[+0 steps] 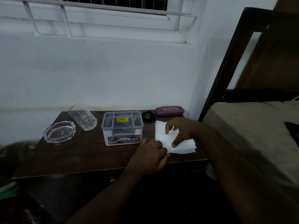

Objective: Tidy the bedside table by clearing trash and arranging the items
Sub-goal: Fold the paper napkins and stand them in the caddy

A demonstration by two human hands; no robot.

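A white tissue sheet lies flat on the right part of the dark wooden bedside table. My left hand pinches the tissue's near left corner. My right hand rests on top of the sheet with fingers spread, pressing it down. A grey plastic box with a yellow price sticker stands at the table's middle. Behind the tissue are a black coiled band and a maroon spectacle case.
A clear drinking glass and a glass ashtray stand on the table's left part. A bed with a beige mattress and a dark frame borders the table on the right. The white wall runs behind.
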